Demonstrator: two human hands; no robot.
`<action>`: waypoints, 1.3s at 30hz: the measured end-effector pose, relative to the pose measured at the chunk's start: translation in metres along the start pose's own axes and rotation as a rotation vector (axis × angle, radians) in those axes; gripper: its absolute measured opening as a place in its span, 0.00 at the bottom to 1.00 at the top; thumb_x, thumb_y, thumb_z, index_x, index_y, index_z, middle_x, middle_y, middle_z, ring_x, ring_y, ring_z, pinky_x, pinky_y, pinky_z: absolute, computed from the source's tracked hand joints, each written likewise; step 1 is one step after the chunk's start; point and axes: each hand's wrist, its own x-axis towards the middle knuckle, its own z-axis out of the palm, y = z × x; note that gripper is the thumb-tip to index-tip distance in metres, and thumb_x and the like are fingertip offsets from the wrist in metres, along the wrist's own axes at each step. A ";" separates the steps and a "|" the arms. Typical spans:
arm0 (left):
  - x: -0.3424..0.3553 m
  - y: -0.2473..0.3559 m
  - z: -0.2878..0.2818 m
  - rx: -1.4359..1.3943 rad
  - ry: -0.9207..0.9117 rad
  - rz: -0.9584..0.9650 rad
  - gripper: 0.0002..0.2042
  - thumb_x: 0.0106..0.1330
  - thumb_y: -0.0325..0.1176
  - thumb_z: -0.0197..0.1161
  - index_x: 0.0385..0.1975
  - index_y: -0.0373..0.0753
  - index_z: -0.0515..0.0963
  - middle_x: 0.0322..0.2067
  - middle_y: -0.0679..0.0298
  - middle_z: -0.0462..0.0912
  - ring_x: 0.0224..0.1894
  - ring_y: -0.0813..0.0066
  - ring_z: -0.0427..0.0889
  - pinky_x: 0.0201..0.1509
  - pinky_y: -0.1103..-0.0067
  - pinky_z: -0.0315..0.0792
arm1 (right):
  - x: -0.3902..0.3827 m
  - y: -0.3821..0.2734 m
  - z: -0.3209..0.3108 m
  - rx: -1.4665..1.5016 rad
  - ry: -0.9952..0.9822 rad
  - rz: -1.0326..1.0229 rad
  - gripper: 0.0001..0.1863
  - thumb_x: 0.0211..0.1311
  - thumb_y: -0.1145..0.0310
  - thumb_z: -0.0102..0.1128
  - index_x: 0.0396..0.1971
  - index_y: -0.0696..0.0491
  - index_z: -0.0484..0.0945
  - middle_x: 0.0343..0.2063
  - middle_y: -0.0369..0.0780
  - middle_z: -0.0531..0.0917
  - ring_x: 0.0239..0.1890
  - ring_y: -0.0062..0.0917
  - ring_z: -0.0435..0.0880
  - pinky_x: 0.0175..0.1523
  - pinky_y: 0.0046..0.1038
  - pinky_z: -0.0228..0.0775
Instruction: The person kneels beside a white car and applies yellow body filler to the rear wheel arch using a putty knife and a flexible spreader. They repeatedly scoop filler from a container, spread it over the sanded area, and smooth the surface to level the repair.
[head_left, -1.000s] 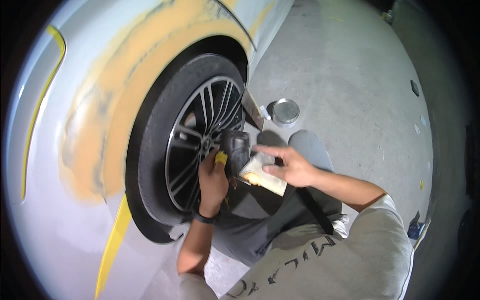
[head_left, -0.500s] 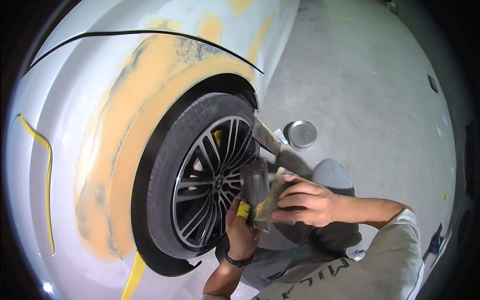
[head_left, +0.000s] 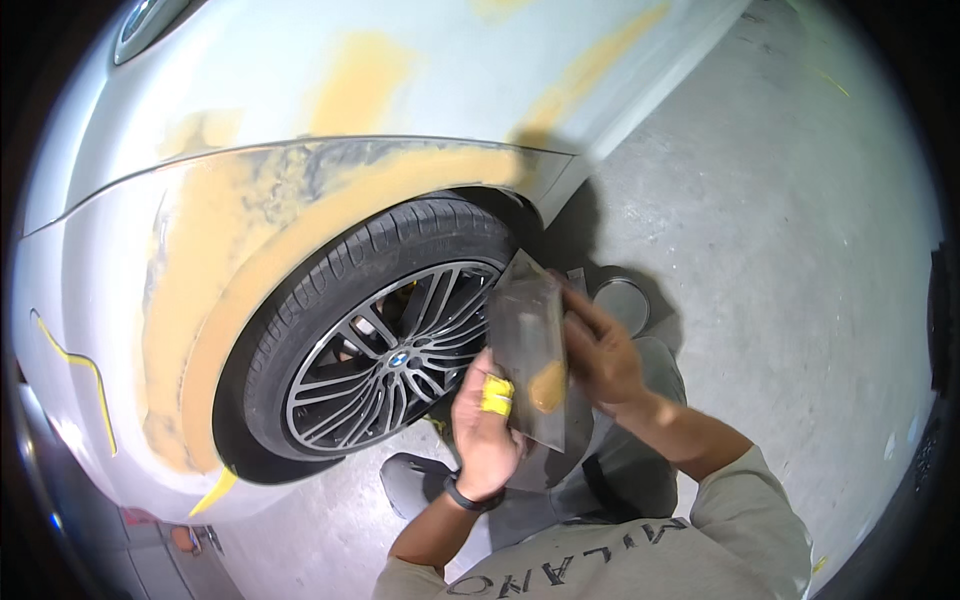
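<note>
My left hand (head_left: 484, 425), with yellow tape around a finger, is closed on the near edge of a thin grey metal putty plate (head_left: 526, 322). A dab of yellow-orange body filler (head_left: 547, 386) lies on its lower right part. At the plate's far right side, my right hand (head_left: 603, 350) is closed on a second thin flat sheet, a putty spreader (head_left: 522, 265). Only the spreader's upper corner shows; the rest overlaps the plate and fingers. Both hands are just right of the car wheel (head_left: 400, 362), apart from the bodywork.
Yellow-orange filler (head_left: 200, 290) covers the white car's fender (head_left: 110, 270) around the wheel arch, with more patches on the panel above. A round metal tin (head_left: 622, 304) stands on the grey floor (head_left: 770, 250) beyond my right hand. Yellow tape (head_left: 88, 362) sticks to the bumper.
My right hand has moved up and round to the plate's far side. The plate's face now shows the filler dab. The view has shifted, so the wheel appears farther left.
</note>
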 end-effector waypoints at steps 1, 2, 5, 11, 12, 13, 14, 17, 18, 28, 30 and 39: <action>0.005 0.013 0.001 -0.061 -0.049 0.001 0.22 0.83 0.34 0.51 0.71 0.31 0.69 0.52 0.60 0.86 0.39 0.80 0.84 0.40 0.84 0.77 | -0.003 -0.003 -0.003 -0.093 -0.084 0.037 0.32 0.81 0.69 0.59 0.79 0.58 0.62 0.67 0.38 0.78 0.65 0.19 0.76 0.70 0.24 0.67; 0.008 0.027 0.000 -0.165 -0.136 0.008 0.22 0.83 0.34 0.51 0.71 0.32 0.70 0.48 0.62 0.87 0.29 0.85 0.82 0.28 0.87 0.73 | -0.007 -0.007 -0.008 -0.208 -0.188 0.127 0.33 0.80 0.69 0.60 0.79 0.57 0.62 0.67 0.38 0.78 0.65 0.19 0.75 0.71 0.25 0.67; 0.016 0.042 0.007 0.099 0.061 0.063 0.22 0.81 0.32 0.50 0.71 0.30 0.70 0.42 0.63 0.87 0.20 0.86 0.76 0.19 0.87 0.67 | -0.004 -0.038 -0.035 -0.345 -0.125 0.221 0.32 0.76 0.73 0.63 0.77 0.57 0.65 0.63 0.38 0.80 0.61 0.19 0.78 0.66 0.25 0.72; 0.027 0.055 0.022 0.128 0.009 0.124 0.21 0.81 0.29 0.49 0.70 0.27 0.70 0.51 0.58 0.85 0.31 0.84 0.83 0.27 0.88 0.74 | 0.039 -0.120 -0.034 -1.101 -0.521 -0.696 0.23 0.57 0.83 0.65 0.50 0.44 0.89 0.48 0.40 0.84 0.51 0.35 0.85 0.61 0.33 0.79; 0.030 0.057 0.025 0.095 -0.060 0.164 0.21 0.81 0.29 0.49 0.70 0.27 0.70 0.52 0.58 0.85 0.32 0.84 0.84 0.29 0.88 0.75 | 0.043 -0.126 -0.027 -1.243 -0.625 -0.788 0.25 0.53 0.82 0.66 0.51 0.43 0.89 0.50 0.37 0.84 0.53 0.32 0.85 0.65 0.40 0.78; 0.033 0.058 0.029 0.210 0.041 0.149 0.21 0.81 0.29 0.49 0.70 0.27 0.70 0.51 0.59 0.85 0.32 0.85 0.82 0.29 0.89 0.74 | 0.045 -0.130 -0.020 -1.260 -0.638 -0.868 0.22 0.54 0.76 0.71 0.49 0.42 0.90 0.50 0.37 0.85 0.53 0.32 0.86 0.67 0.44 0.78; 0.035 0.060 0.031 0.225 0.035 0.134 0.21 0.81 0.29 0.49 0.69 0.26 0.70 0.51 0.60 0.84 0.32 0.86 0.81 0.31 0.90 0.74 | 0.047 -0.131 -0.015 -1.355 -0.689 -0.892 0.19 0.54 0.71 0.77 0.48 0.41 0.91 0.50 0.37 0.86 0.53 0.33 0.86 0.69 0.49 0.77; 0.043 0.053 0.035 0.305 0.023 0.104 0.21 0.79 0.27 0.47 0.69 0.27 0.69 0.47 0.60 0.84 0.28 0.85 0.80 0.27 0.88 0.72 | 0.047 -0.123 -0.010 -1.464 -0.695 -0.826 0.20 0.55 0.67 0.76 0.50 0.38 0.91 0.50 0.35 0.86 0.55 0.32 0.86 0.70 0.49 0.76; 0.046 0.048 0.032 0.313 0.019 0.079 0.21 0.79 0.27 0.46 0.69 0.27 0.68 0.45 0.60 0.84 0.26 0.85 0.80 0.25 0.88 0.72 | 0.044 -0.118 -0.013 -1.456 -0.703 -0.824 0.20 0.55 0.66 0.76 0.50 0.37 0.91 0.50 0.35 0.85 0.55 0.31 0.86 0.70 0.48 0.76; 0.050 0.071 -0.105 0.395 -0.095 0.094 0.15 0.80 0.34 0.54 0.55 0.31 0.77 0.48 0.67 0.81 0.47 0.81 0.77 0.54 0.82 0.69 | 0.028 -0.032 -0.051 -0.393 0.257 0.031 0.23 0.70 0.84 0.54 0.63 0.56 0.79 0.49 0.39 0.88 0.49 0.18 0.86 0.58 0.26 0.78; 0.041 0.115 -0.137 0.917 -0.092 0.242 0.12 0.70 0.32 0.58 0.47 0.33 0.77 0.38 0.65 0.82 0.38 0.75 0.79 0.46 0.79 0.71 | 0.041 -0.020 -0.028 -0.525 0.218 0.045 0.22 0.71 0.84 0.53 0.62 0.57 0.79 0.49 0.40 0.88 0.49 0.18 0.85 0.56 0.26 0.79; 0.050 0.198 -0.211 1.772 -0.264 0.877 0.11 0.50 0.28 0.63 0.34 0.36 0.76 0.33 0.54 0.75 0.39 0.49 0.72 0.47 0.61 0.67 | 0.129 0.000 0.142 -1.109 0.174 -1.378 0.23 0.61 0.78 0.64 0.56 0.46 0.89 0.48 0.40 0.84 0.49 0.36 0.87 0.56 0.37 0.84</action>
